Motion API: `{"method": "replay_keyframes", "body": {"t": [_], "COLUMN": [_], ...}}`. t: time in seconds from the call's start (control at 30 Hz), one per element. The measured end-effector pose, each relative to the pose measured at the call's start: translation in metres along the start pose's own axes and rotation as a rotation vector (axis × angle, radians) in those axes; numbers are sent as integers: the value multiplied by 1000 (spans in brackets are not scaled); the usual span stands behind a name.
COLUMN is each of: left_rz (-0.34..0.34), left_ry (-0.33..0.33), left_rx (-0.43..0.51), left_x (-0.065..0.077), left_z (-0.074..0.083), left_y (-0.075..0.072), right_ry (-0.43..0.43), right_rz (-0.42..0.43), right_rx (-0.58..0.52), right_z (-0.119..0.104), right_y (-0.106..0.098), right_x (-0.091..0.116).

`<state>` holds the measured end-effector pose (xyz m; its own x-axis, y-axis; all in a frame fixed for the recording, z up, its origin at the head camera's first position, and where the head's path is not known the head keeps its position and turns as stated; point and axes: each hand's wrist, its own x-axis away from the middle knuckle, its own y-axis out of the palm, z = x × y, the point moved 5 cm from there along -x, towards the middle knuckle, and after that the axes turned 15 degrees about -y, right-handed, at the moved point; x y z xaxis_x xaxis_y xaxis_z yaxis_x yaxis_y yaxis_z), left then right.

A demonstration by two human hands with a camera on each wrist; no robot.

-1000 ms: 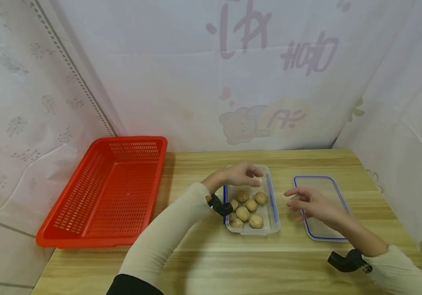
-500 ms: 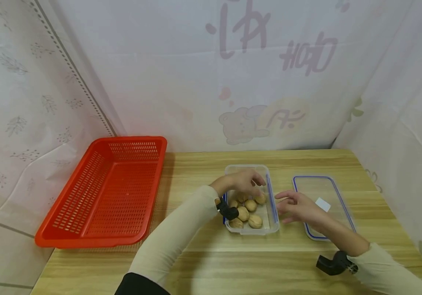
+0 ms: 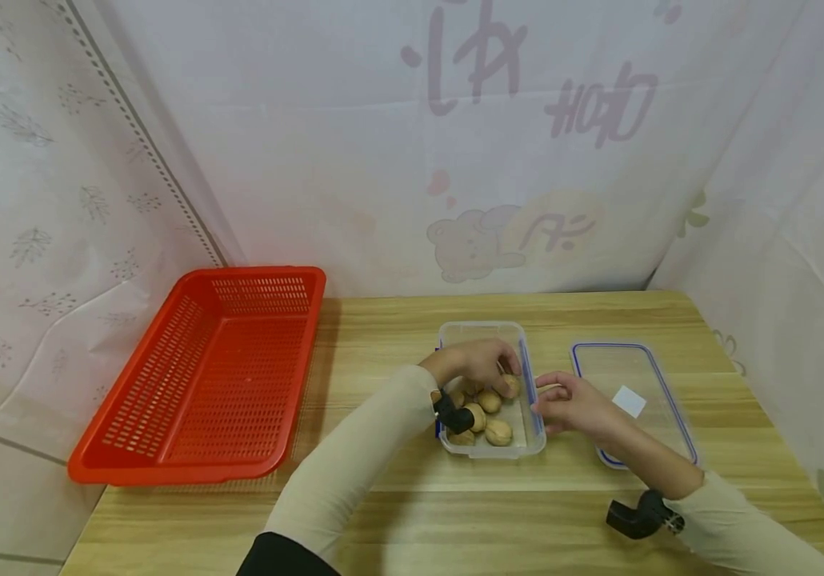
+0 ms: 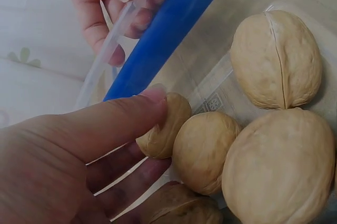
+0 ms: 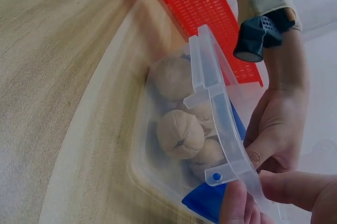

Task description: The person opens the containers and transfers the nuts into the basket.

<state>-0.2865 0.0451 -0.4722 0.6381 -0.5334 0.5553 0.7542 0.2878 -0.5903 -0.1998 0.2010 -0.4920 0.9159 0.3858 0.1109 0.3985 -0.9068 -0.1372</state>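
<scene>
A clear plastic food container (image 3: 493,451) with blue side clips holds several walnuts (image 3: 498,433). My left hand (image 3: 480,362) reaches down into it from the left. In the left wrist view, its thumb and fingers pinch one walnut (image 4: 176,121) beside the right wall, and other walnuts lie close by. My right hand (image 3: 576,408) grips the container's right rim, thumb on the inner side and fingers outside, near a blue clip (image 4: 166,37). Part of the pinched walnut is hidden behind the left thumb.
A red plastic basket (image 3: 246,384) with slotted walls stands on the left of the wooden table (image 3: 455,524). On the right lies the container's clear lid (image 3: 610,360) with a blue seal, a white label (image 3: 629,401) on it, partly under the right forearm. Patterned cloth hangs behind.
My left hand has lowered into the container and taken hold of a walnut. My right hand has moved left from above the lid to the container's rim and grips it.
</scene>
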Motion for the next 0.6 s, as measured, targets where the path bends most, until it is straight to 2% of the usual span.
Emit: {"method": "replay_keyframes", "body": {"t": [0.2,0.47,0.6], "left_rz": [-10,16,20], "left_ry": [-27,18,7], "left_rx": [-17,-47,-42], "left_x": [-3,-5,-7], "left_z": [0,1,0], "left_y": [3,5,4], "right_ry": [-9,-24,-20], "right_rz": [14,15,27], "right_rx": [-2,1,-13], "right_z": [1,0,1], "right_y": [1,2,2], "right_x": [-1,-1,0]}}
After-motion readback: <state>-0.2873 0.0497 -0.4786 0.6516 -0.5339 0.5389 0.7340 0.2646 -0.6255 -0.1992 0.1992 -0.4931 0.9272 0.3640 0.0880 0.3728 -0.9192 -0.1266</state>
